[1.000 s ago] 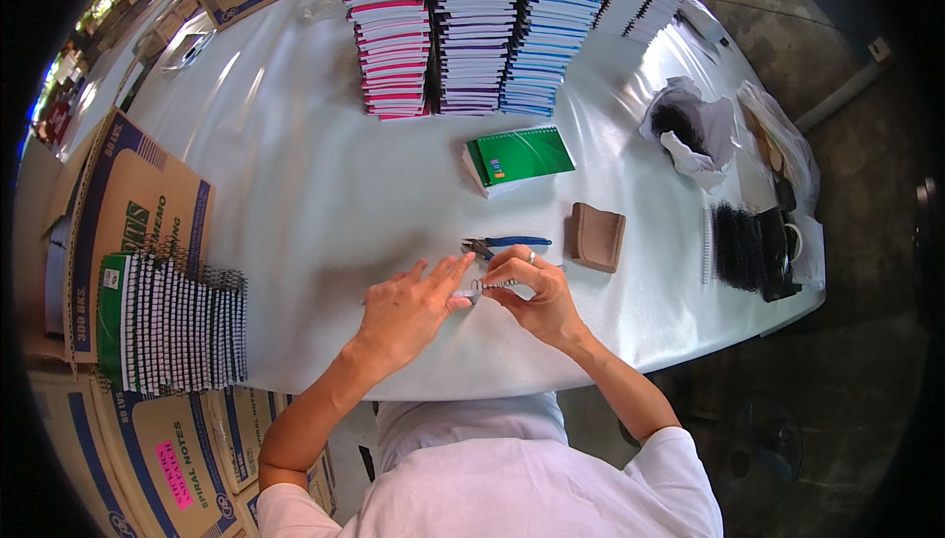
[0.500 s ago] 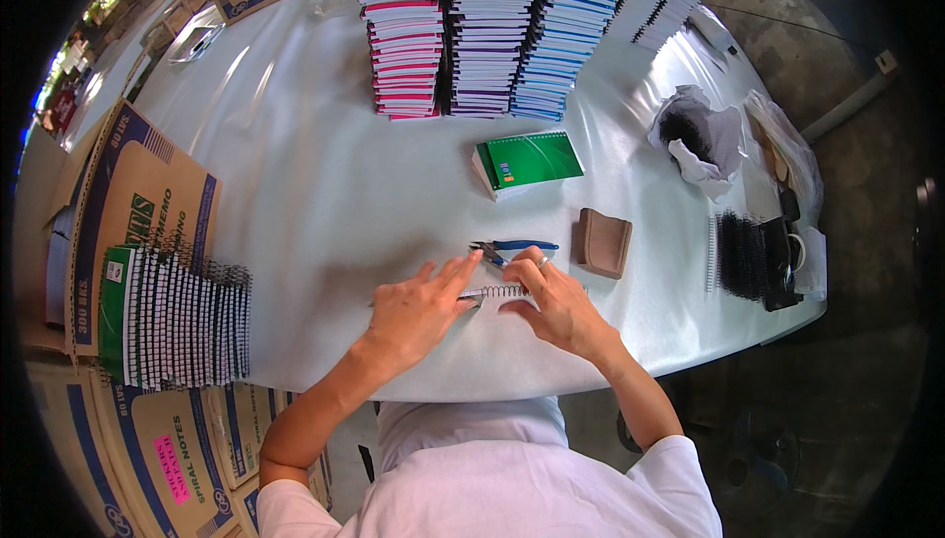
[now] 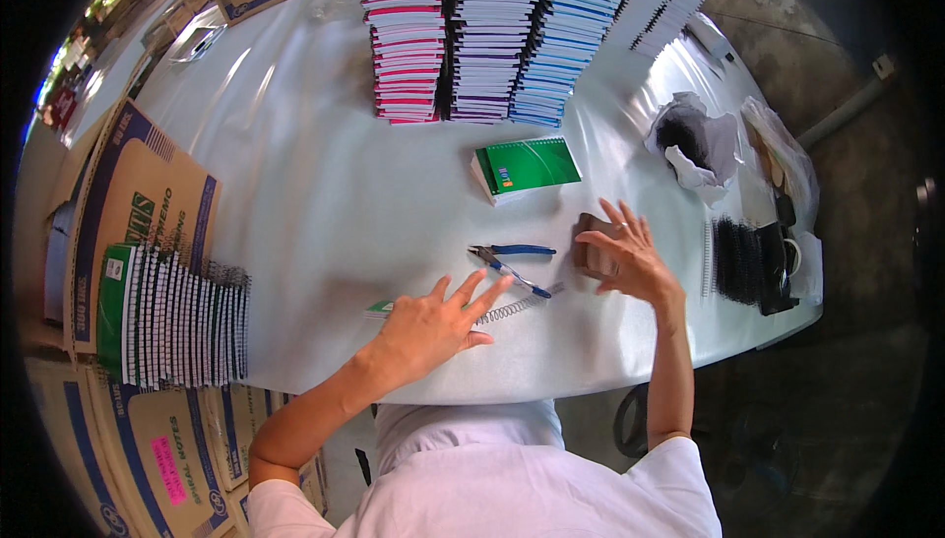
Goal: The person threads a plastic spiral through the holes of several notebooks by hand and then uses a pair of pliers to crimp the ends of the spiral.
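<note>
My left hand (image 3: 428, 331) rests with spread fingers over a small notepad, of which a green corner (image 3: 378, 310) shows; the hand hides most of it. From under its fingers a wire spiral coil (image 3: 507, 312) runs out to the right, partly loose. Just beyond those fingertips lie pliers (image 3: 512, 264) with blue handles. My right hand (image 3: 635, 257) is over a brown block (image 3: 593, 251) with a hollowed top, fingers apart; whether they touch it I cannot tell. Farther off sits a stack of green-covered notepads (image 3: 529, 166).
Tall stacks of pink (image 3: 406, 46), purple (image 3: 492, 46) and blue notebooks (image 3: 561, 46) stand at the far side. On the left, coil-bound notepads (image 3: 182, 321) lean by a carton (image 3: 148, 213). Black coils (image 3: 738, 260) and a crumpled paper wrap (image 3: 699, 144) are at the right.
My right hand has left the coil and moved right to the brown block, its fingers spreading. The coil's right part is now uncovered. My left hand has shifted slightly.
</note>
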A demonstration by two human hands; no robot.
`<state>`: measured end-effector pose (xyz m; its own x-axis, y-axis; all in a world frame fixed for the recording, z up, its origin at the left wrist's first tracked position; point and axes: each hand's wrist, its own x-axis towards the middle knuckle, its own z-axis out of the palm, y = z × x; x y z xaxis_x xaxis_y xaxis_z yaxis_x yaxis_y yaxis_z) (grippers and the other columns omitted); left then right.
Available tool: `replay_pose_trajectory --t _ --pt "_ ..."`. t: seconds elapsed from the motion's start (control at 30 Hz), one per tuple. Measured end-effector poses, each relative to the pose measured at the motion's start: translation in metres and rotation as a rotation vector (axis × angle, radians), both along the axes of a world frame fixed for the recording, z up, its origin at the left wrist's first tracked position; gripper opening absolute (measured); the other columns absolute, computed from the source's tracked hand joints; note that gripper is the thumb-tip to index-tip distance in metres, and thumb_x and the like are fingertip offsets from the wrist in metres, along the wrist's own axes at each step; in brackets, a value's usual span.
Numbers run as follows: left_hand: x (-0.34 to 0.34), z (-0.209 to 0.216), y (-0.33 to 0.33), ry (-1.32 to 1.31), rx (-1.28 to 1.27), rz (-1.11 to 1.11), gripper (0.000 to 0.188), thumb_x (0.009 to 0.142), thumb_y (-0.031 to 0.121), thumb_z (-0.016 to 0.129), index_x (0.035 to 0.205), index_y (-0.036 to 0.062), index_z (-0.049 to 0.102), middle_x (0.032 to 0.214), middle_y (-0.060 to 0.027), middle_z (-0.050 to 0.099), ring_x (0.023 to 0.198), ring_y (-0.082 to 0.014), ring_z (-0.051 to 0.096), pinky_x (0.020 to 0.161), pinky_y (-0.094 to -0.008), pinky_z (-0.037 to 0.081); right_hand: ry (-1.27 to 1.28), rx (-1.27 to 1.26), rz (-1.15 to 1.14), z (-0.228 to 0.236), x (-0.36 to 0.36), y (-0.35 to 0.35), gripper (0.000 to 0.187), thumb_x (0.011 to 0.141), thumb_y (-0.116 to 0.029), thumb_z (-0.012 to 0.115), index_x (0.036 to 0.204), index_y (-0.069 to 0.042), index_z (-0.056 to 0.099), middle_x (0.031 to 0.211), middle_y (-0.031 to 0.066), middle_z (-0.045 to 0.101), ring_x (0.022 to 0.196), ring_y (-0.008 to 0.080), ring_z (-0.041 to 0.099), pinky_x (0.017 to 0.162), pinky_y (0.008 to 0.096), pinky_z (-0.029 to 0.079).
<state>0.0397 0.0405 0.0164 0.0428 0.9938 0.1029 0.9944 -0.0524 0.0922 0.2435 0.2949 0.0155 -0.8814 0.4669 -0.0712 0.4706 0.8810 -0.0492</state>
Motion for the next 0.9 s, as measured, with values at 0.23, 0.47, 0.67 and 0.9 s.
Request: replay_pose_trajectory --t 0.23,0.47,0.67,0.9 --pt "-0.02 -0.006 -0.009 -0.158 -0.062 0.108 0.086 0.085 0.056 0.06 0.154 0.0198 0.024 0.137 -0.0064 0.057 0.097 -0.0249 0.069 0.06 -0.0441 0.058 0.324 -1.059 0.256 0.037 -0.028 0.022 0.052 0.075 -0.031 0.079 0.123 -0.013 0.068 0.13 0.0181 0.06 0.122 0.0346 0.055 0.104 0.0422 0.042" --pt "-0.038 0.0 -0.011 -0.229 -0.232 0.262 0.103 0.08 0.06 0.065 0.156 0.0172 0.009 0.133 -0.0138 0.059 0.072 -0.0332 0.07 0.063 -0.0465 0.057 0.169 -1.343 0.479 0.006 -0.1 -0.03 0.053 0.087 -0.042 0.065 0.117 0.002 0.069 0.121 0.0209 0.066 0.117 0.0362 0.059 0.106 0.0414 0.041" --pt "-0.041 0.004 -0.006 -0.252 -0.195 0.298 0.101 0.082 0.057 0.066 0.156 0.0158 0.011 0.126 -0.0149 0.063 0.071 -0.0352 0.069 0.064 -0.047 0.057 0.21 -1.321 0.574 -0.003 -0.112 -0.033 0.047 0.088 -0.037 0.066 0.115 0.0 0.07 0.123 0.017 0.065 0.114 0.0295 0.061 0.1 0.0392 0.045" --pt "-0.047 0.003 -0.009 -0.239 -0.153 0.318 0.101 0.08 0.053 0.07 0.155 0.0161 0.013 0.126 -0.0129 0.063 0.076 -0.0327 0.071 0.063 -0.0448 0.058 0.271 -1.559 0.565 -0.007 -0.118 -0.034 0.044 0.088 -0.033 0.067 0.115 0.002 0.07 0.125 0.0177 0.064 0.116 0.0288 0.059 0.1 0.0393 0.044"
